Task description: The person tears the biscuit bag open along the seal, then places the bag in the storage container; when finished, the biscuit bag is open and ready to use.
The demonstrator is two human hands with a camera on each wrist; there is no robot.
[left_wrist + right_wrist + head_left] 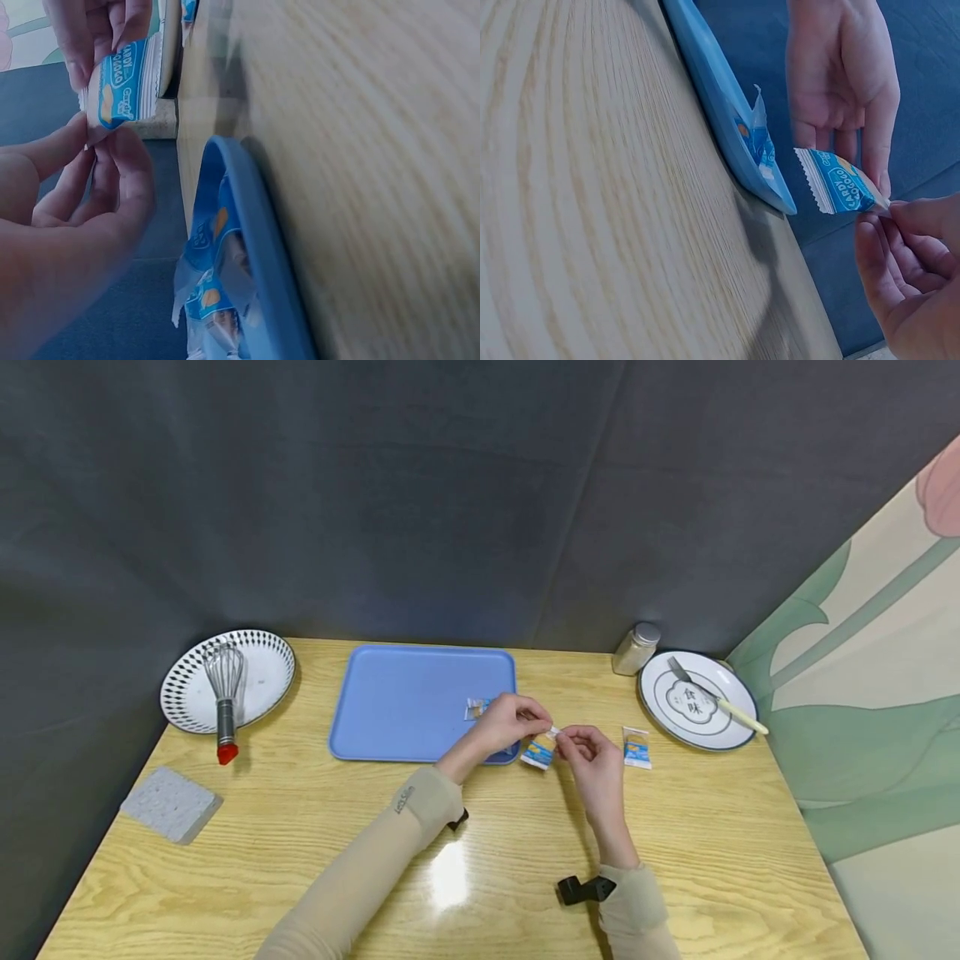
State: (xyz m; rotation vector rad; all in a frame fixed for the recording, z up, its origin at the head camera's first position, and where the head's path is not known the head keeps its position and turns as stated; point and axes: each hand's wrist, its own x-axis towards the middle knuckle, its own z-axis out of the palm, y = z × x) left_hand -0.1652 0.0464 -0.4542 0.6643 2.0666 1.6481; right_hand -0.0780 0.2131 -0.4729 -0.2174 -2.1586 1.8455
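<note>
A small blue-and-white wrapped candy is held up between both hands by one crimped end. My left hand pinches that end from the left, thumb against finger. From the right, my right hand pinches the same end close by, the two hands' fingertips almost meeting. The blue printed face and the opposite serrated edge show in the left wrist view on the candy packet. Under my left hand lies the blue tray, bearing blue-and-clear packets near its right edge. Another candy packet lies on the table right of my right hand.
At the left, a patterned plate bears a whisk; a grey sponge-like block lies in front. At the right stand a shaker jar and a white plate with a fork. A dark curtain hangs behind the table.
</note>
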